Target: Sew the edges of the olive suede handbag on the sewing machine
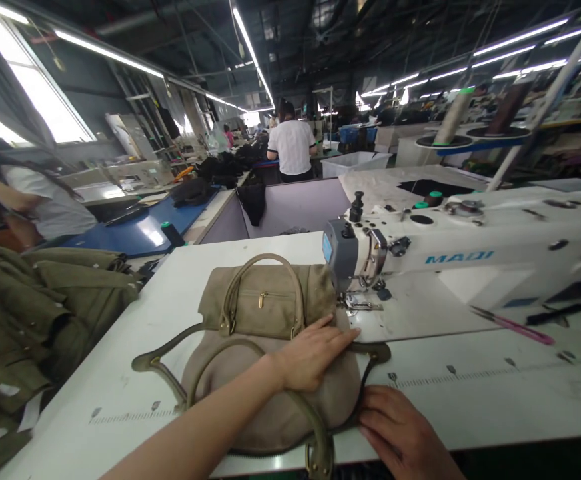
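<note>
At far left, a heap of olive-green bags (35,313) piled beside the table (470,400), with another person's arm (15,207) above it. Further in, on the white table, a khaki canvas bag (270,347) lying flat, zip pocket up, one looped handle (263,287) standing over the pocket, a long strap (158,360) trailing out toward the left. Left hand (310,353) pressed flat on top of the bag, fingers stretched out toward the needle area, grip open and holding nothing, just resting on the cloth. Right hand (400,433) low at the table's near edge, touching the bag's right rim; fingers partly curled against the fabric, whether pinching it or only pressing, cannot tell. Bag's far right corner tucked under the presser foot (358,305) of a white sewing machine (470,253). Right of that, a pink-handled tool (513,325) lying on the table. Behind the machine, a thread cone (453,117) on a stand. In the background, a person in a white shirt (292,148) standing with back turned.
</note>
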